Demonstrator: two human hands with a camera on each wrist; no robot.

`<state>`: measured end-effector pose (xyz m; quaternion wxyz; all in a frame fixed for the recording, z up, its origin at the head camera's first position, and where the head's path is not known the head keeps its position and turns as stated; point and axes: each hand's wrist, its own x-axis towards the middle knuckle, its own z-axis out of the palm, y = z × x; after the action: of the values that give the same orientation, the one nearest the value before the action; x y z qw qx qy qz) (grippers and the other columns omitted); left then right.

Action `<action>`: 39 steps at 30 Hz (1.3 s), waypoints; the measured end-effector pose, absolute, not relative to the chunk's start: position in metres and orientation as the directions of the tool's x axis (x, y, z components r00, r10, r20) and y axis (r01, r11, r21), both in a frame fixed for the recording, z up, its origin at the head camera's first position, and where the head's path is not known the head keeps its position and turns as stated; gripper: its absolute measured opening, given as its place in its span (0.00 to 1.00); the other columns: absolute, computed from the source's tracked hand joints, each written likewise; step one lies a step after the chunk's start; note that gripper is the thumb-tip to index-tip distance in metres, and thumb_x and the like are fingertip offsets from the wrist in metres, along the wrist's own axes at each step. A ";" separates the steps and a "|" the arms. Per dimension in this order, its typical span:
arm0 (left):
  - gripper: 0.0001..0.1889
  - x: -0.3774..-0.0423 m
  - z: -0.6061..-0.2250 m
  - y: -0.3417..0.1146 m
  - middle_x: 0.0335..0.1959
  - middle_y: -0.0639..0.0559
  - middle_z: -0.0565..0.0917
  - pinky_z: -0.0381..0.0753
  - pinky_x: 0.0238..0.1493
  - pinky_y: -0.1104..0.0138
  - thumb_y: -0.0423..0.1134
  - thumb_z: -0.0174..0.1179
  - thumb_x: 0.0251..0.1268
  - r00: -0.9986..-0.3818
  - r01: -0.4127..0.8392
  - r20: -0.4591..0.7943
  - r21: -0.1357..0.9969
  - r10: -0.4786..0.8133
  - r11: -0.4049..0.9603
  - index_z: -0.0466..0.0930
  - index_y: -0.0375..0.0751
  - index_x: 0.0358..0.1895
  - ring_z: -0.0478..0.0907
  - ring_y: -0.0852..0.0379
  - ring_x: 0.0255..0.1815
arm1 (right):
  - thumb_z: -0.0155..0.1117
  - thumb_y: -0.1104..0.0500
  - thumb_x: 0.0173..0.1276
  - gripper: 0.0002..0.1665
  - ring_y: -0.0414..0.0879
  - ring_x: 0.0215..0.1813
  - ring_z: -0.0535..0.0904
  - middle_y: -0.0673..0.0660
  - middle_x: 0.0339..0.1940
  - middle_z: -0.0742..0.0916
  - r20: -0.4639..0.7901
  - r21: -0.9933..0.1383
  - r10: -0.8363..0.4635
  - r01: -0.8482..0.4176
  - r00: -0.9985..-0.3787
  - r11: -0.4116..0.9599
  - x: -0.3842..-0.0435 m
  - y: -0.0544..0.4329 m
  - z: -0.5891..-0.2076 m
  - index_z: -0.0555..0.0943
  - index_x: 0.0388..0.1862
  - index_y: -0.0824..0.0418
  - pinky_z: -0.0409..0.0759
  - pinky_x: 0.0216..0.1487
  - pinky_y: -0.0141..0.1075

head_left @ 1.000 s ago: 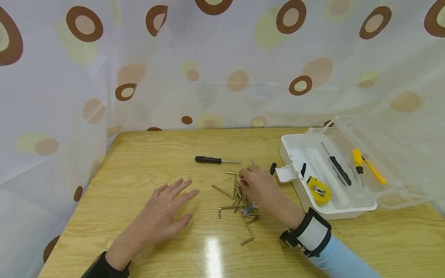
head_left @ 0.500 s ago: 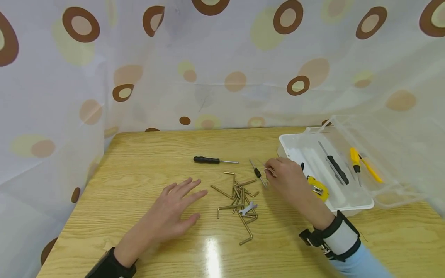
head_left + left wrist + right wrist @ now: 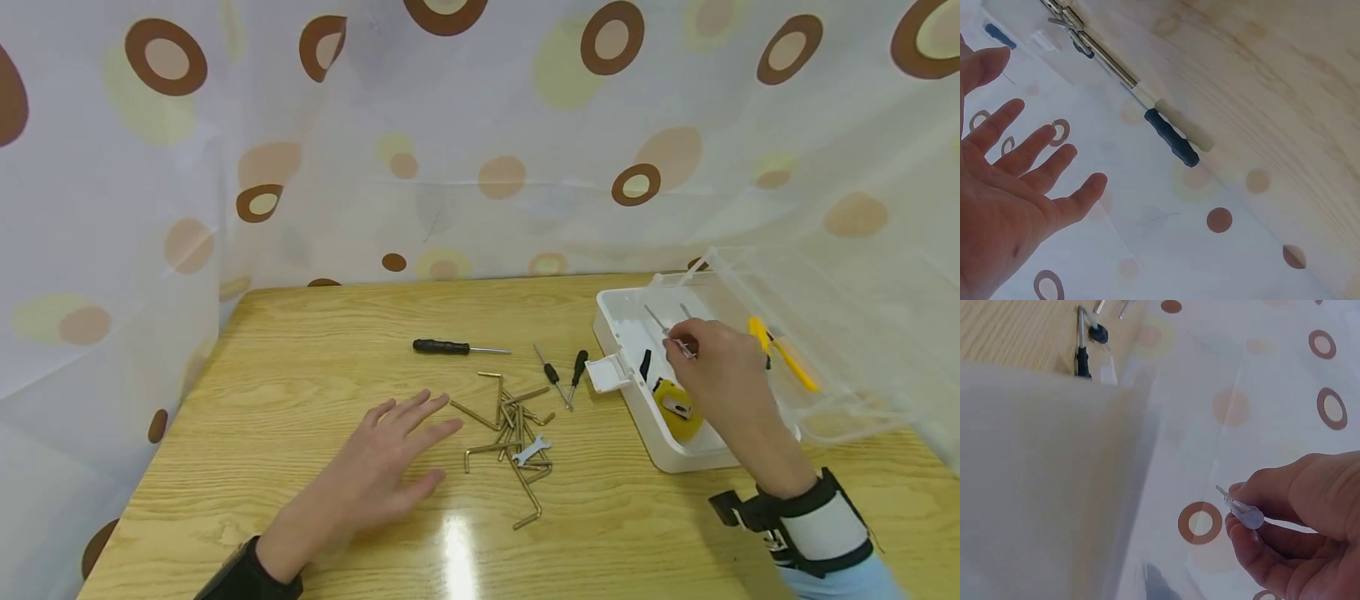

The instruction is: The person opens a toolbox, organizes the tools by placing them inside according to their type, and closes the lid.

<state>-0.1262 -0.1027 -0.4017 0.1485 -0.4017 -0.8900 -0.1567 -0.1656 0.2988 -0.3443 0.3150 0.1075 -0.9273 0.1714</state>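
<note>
Right hand [image 3: 723,375]: over the box [image 3: 697,462], thumb and fingers narrowed to a pinch.
Clear tool [image 3: 1246,515]: held in that pinch, thin metal end aimed toward the box's far left; whether it touches the box floor, cannot tell.
Left hand [image 3: 390,462]: just left of the keys [image 3: 520,425], fingers spread wide, gripping nothing.
Keys: brass L-shapes heaped across one another on the table [image 3: 337,333], left of the box.
Wrench [image 3: 533,450]: small, lying on the near right part of the heap.
Black driver [image 3: 442,347]: on the table, far side of the heap, handle to the left.
Small drivers [image 3: 581,365]: two, between heap and box, near ends all but meeting.
Tape [image 3: 678,412]: yellow, in the near left part of the box.
Yellow tools [image 3: 795,364]: two, at the box's right edge, one partly behind the hand; in the box or in the lid [image 3: 855,367], cannot tell.
Lid: clear, swung open to the right.
Stage: partway, by judgement. Tape is in the box; clear tool is over it, not yet let go. Keys, wrench and three drivers lie outside. Part of the box is hidden by the hand, so its full contents cannot be counted.
</note>
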 end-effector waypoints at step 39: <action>0.30 -0.120 -0.407 -0.101 0.76 0.49 0.72 0.77 0.64 0.41 0.47 0.70 0.63 -0.652 0.747 0.353 0.150 0.671 0.648 0.77 0.54 0.70 0.71 0.42 0.75 | 0.67 0.64 0.65 0.10 0.67 0.31 0.84 0.73 0.39 0.89 0.590 -0.253 -0.046 -0.239 -0.806 0.938 -0.151 0.301 -0.366 0.88 0.40 0.71 0.78 0.22 0.51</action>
<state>-0.1200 -0.1006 -0.4073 0.1340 -0.3949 -0.8977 -0.1425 -0.1508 0.3008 -0.3662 0.3018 0.0759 -0.9369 0.1595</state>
